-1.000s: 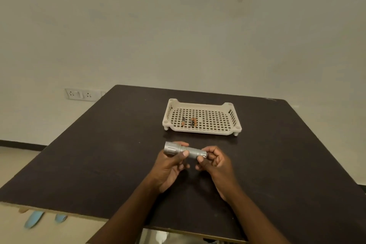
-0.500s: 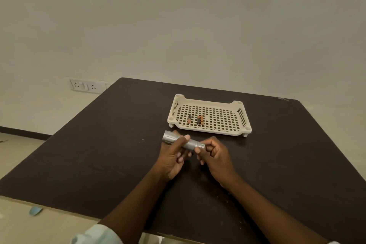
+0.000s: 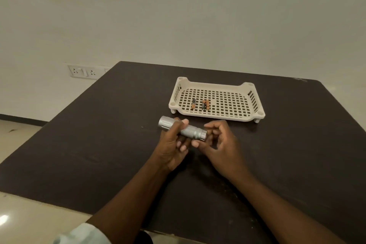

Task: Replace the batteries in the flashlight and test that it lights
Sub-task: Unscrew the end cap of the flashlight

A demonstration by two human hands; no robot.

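Note:
A silver flashlight (image 3: 190,131) lies crosswise above the dark table (image 3: 99,144), its head pointing left and its tail cap to the right. My left hand (image 3: 174,142) wraps around the middle of its barrel. The thumb and fingers of my right hand (image 3: 219,144) curl around the tail cap end, touching it. A cream perforated tray (image 3: 243,113) stands just beyond the hands. One small battery (image 3: 193,104) lies in its left part, and a pair of batteries (image 3: 205,104) lies side by side next to it.
The table's front edge runs below my forearms, with pale floor (image 3: 29,224) beyond it at the lower left. A wall socket plate (image 3: 83,71) sits on the wall to the left of the table. A plain wall stands behind.
The view has tilted down and drawn closer. My right hand's fingers have loosened and shifted around the tail cap; the left hand keeps its hold on the barrel.

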